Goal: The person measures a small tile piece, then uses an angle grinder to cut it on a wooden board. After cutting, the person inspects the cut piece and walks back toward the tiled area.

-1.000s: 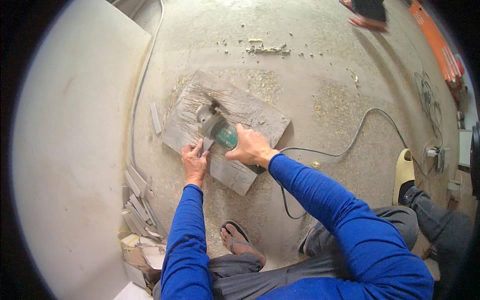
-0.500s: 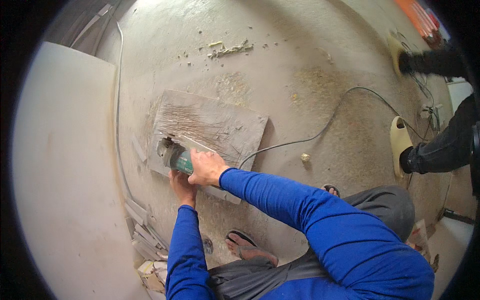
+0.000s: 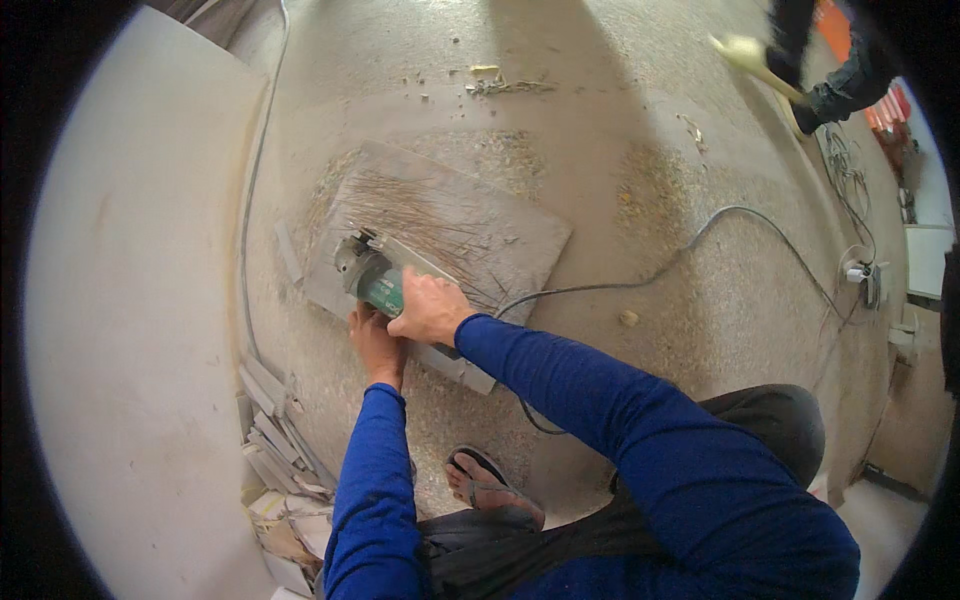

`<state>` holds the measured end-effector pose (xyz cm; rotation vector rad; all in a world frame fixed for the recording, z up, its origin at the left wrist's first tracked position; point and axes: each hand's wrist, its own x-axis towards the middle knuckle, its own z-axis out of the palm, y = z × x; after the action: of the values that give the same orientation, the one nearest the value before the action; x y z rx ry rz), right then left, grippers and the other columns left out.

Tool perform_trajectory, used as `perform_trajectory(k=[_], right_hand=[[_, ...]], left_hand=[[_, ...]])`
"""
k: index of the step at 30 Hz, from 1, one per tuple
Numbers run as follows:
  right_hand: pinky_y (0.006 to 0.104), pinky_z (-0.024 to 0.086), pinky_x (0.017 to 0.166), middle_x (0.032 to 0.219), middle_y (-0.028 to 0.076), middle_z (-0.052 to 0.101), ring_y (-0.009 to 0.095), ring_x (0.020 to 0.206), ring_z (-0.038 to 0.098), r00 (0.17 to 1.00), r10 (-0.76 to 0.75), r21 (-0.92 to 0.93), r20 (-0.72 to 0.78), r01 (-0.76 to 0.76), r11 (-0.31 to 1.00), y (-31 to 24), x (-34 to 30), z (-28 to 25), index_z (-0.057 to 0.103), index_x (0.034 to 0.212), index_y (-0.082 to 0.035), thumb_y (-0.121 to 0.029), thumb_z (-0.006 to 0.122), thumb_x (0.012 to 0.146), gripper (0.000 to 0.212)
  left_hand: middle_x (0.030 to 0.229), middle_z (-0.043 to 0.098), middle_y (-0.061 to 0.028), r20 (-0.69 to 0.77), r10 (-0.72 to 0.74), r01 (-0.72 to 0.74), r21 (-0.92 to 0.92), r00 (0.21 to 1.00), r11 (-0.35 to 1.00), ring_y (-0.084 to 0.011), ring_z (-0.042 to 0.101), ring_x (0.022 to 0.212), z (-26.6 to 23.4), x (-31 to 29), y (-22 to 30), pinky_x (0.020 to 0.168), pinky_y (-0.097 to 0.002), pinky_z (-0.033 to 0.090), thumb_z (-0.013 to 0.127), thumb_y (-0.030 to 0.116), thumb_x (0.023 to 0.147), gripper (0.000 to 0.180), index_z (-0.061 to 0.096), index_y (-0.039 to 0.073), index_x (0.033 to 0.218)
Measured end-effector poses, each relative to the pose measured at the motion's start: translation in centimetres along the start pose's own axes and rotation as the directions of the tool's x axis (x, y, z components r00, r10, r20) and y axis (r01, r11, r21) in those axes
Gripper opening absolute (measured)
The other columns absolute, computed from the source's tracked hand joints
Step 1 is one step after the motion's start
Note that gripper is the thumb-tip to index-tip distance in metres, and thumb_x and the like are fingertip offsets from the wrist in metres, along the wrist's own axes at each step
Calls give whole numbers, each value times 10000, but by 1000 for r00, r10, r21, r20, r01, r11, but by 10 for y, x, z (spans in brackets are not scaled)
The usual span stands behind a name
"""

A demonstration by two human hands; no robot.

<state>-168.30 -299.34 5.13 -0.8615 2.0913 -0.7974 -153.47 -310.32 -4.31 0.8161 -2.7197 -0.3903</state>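
Note:
A green-and-grey angle grinder point(image 3: 384, 288) is over a worn, dusty square slab point(image 3: 530, 235) scored with many dark cut lines. My right hand point(image 3: 432, 308) grips its green body from above. My left hand point(image 3: 380, 348) is closed against the near side of the grinder, its fingertips partly hidden under the tool. A pale narrow strip point(image 3: 425, 262) lies along the far side of the grinder. The grinder's disc cannot be made out. A dark cord point(image 3: 590, 286) runs from beneath my right wrist across the floor.
At left stands a large pale panel point(image 3: 130, 290), a cable point(image 3: 255, 190) along its edge. Cut strips point(image 3: 283, 445) pile near its foot. Rubble point(image 3: 505, 88) lies beyond the slab. Another person's pale shoe point(image 3: 755, 58) is at far right, near a power socket point(image 3: 865, 275).
My view has shifted, so the slab and grinder sit slightly further right. The other person's feet have moved away, toward the top right. Both my hands stay at the grinder.

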Motion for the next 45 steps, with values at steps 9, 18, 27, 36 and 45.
perform_trajectory(k=[9, 18, 27, 36, 45], right_hand=[[491, 567, 900, 1064, 329, 690, 455, 1028, 695, 1000, -5, -18, 28, 6, 1000, 1, 3, 0, 525, 1163, 79, -346, 770, 674, 693], [492, 560, 903, 1072, 327, 683, 464, 1039, 685, 1000, -14, -38, 8, 15, 999, 4, 6, 5, 513, 1171, 82, -380, 772, 688, 717], [499, 567, 891, 1044, 324, 693, 466, 1004, 695, 1000, -1, -36, 21, 1, 999, 2, 5, 3, 511, 1168, 82, -379, 768, 683, 717], [492, 566, 893, 1050, 325, 694, 455, 1015, 696, 999, 1, -31, 45, 1, 1000, 2, 4, 2, 525, 1167, 93, -382, 770, 673, 727], [498, 564, 896, 1055, 332, 690, 472, 1025, 688, 999, 9, -21, 51, -7, 1000, 5, -4, -3, 523, 1172, 96, -382, 773, 675, 734]], left_hand=[[1269, 628, -63, 36, -55, 55, 17, 998, 998, -365, 532, 1158, 6, 1, -5, 947, -498, 453, 664, 226, 823, 244, 778, 112, 1006], [1302, 607, -21, 99, -197, 199, -3, 975, 980, -366, 506, 1241, 1, 3, 4, 998, -545, 421, 670, 261, 847, 258, 772, 146, 1054], [1241, 620, -14, 17, -88, 88, 0, 996, 996, -324, 531, 1140, 4, 1, 0, 928, -480, 450, 684, 242, 817, 233, 781, 136, 1000], [1220, 617, -61, 160, -150, 124, 161, 976, 979, -336, 533, 1118, 4, 1, -1, 886, -477, 458, 695, 217, 795, 213, 771, 104, 958], [1143, 632, -88, -23, 103, -100, 101, 994, 990, -350, 547, 1083, -1, 4, 1, 878, -475, 462, 675, 179, 794, 204, 755, 103, 965]])
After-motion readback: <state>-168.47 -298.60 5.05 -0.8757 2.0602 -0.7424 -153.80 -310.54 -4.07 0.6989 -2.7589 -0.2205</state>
